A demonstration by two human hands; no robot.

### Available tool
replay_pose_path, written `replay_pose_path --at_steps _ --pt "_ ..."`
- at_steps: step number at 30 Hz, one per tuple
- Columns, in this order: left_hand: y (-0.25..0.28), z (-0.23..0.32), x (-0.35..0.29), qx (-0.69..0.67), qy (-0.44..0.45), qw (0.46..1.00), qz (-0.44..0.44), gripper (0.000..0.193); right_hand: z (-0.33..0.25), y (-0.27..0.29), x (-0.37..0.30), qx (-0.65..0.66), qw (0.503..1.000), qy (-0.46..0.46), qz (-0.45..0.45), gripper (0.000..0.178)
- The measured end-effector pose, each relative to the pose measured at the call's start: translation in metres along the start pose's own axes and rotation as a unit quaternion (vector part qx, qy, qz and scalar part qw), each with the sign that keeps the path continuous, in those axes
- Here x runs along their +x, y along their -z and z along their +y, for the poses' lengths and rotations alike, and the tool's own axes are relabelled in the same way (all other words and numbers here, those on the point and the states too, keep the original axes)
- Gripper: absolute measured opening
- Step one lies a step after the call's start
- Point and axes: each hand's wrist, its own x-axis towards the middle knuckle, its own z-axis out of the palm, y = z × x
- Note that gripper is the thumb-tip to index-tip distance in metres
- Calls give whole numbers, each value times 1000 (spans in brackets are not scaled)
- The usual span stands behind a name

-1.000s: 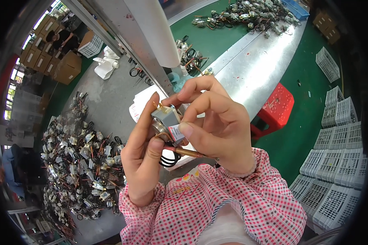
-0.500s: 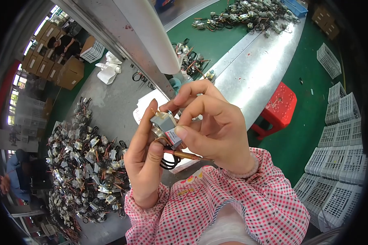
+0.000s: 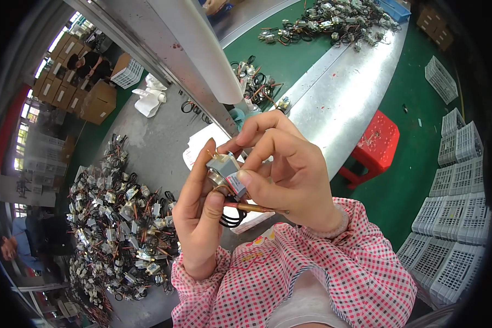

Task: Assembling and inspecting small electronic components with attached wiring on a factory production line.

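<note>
Between my hands is a small capillary thermostat (image 3: 221, 166) with a grey boxy body, a round metal base and brass terminals. My left hand (image 3: 198, 224) grips it from the left, thumb near the base and fingers behind. A printed label (image 3: 235, 183) lies on its side face, and the thumb of my right hand (image 3: 292, 175) presses at the label's edge. The right fingers are bent around the upper right of the body; their tips are partly hidden. From its lower end a copper tube (image 3: 251, 207) points right, and a black coiled capillary (image 3: 233, 220) hangs beneath.
A large heap of similar thermostats (image 3: 126, 235) covers the table at left. White paper sheets (image 3: 202, 143) lie behind my hands, by an upright post. More thermostats (image 3: 331, 22) lie on the far green surface. A red stool (image 3: 378, 143) and stacked grey crates (image 3: 456, 191) stand at right.
The whole view has shifted slightly. Both hands keep nearly the same hold on the thermostat, and the right thumb stays at the label.
</note>
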Motion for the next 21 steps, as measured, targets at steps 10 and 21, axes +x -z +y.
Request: replay_pose_path --at_steps 10,21 --pt "10 -4 4 -58 18 997 -41 49 -1 12 -1 -295 942 154 -37 10" --pt "0 -5 7 -86 24 991 -97 50 0 28 -8 -370 910 184 40 41"
